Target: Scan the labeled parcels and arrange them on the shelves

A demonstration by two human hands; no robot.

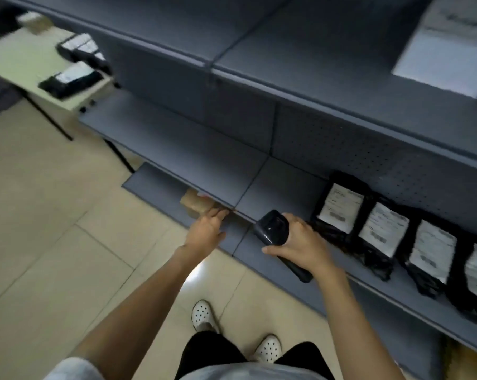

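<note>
The big grey shelves (193, 171) fill the top and right, from about 11 o'clock round to 4 o'clock. A pale table (20, 58) sits at 10 o'clock with two black parcels (70, 80) on it. On the middle shelf, at 3 o'clock, four black bags (338, 207) with white labels stand in a row, leaning on the back wall.

A small brown box (194, 205) sits on the low shelf near the middle, half hidden under the shelf above. The left hand (205, 231) reaches to it. Its fingers lie close together and touch the box edge; I cannot tell if they grip it. The right hand (300, 242) wraps its fingers round a black scanner (273, 231), just right of the middle.

The box could slip and fall to the floor, because only the fingertips reach it. It could also bump the shelf above on the way out, because the gap looks tight.
</note>
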